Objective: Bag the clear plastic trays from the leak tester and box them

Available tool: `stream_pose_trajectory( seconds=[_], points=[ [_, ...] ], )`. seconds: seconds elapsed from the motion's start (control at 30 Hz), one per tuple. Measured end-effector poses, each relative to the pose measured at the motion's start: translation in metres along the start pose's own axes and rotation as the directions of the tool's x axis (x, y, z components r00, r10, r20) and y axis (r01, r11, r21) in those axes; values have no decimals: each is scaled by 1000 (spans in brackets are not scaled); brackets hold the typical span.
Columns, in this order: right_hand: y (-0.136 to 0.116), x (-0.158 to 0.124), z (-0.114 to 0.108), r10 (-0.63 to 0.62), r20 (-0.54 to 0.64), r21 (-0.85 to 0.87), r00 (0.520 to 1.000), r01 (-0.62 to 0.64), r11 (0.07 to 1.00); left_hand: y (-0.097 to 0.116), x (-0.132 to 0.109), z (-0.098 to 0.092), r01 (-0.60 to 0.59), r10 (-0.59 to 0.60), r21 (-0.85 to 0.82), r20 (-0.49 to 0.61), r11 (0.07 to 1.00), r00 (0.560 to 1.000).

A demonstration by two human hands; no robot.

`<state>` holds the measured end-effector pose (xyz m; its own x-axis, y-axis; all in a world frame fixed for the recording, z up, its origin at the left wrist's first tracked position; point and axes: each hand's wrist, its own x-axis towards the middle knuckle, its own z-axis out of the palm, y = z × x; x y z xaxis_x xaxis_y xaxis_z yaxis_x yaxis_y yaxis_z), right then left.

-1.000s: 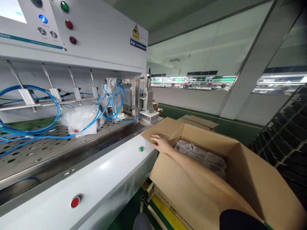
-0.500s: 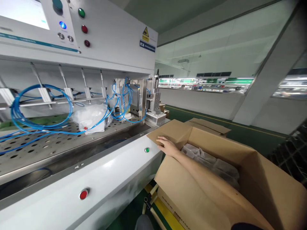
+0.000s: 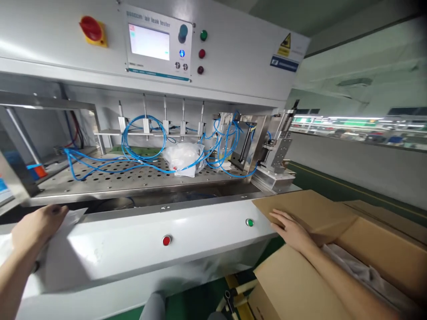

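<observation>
At the lower left my left hand (image 3: 40, 226) is closed, its fingers wrapped round the top of a thin white sheet (image 3: 65, 255) that hangs down over the machine's white front. Whether it is a flat sheet or a bag I cannot tell. On the right, my right hand (image 3: 293, 231) lies with fingers stretched out on a flap of the open cardboard box (image 3: 303, 209), and its forearm crosses the box's near side. Inside the box, whitish wrapped things (image 3: 360, 269) show partly behind the arm.
An air leak tester (image 3: 160, 75) with screen and buttons rises ahead. On its perforated metal deck (image 3: 110, 178) lie coiled blue hoses (image 3: 144, 138) and a clear plastic bag (image 3: 185, 155). Red (image 3: 166, 240) and green (image 3: 249, 222) buttons sit on the front panel. A tube-frame cart (image 3: 230, 295) stands below the box.
The view has swung left, bringing my left hand with the white sheet into sight. My right hand stays on the box flap.
</observation>
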<state>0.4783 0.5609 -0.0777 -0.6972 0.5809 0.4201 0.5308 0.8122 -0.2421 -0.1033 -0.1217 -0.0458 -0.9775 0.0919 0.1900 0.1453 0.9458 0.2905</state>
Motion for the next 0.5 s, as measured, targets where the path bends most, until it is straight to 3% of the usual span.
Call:
stream_pose_trajectory(
  seconds=[0.17, 0.5],
  points=[
    [0, 1, -2, 11, 10, 5, 1000, -11, 1000, 15, -8, -7, 33, -34, 39, 30, 999, 999],
    [2, 2, -2, 1, 11, 28, 1000, -1, 1000, 15, -11, -9, 38, -40, 50, 35, 998, 999]
  ],
)
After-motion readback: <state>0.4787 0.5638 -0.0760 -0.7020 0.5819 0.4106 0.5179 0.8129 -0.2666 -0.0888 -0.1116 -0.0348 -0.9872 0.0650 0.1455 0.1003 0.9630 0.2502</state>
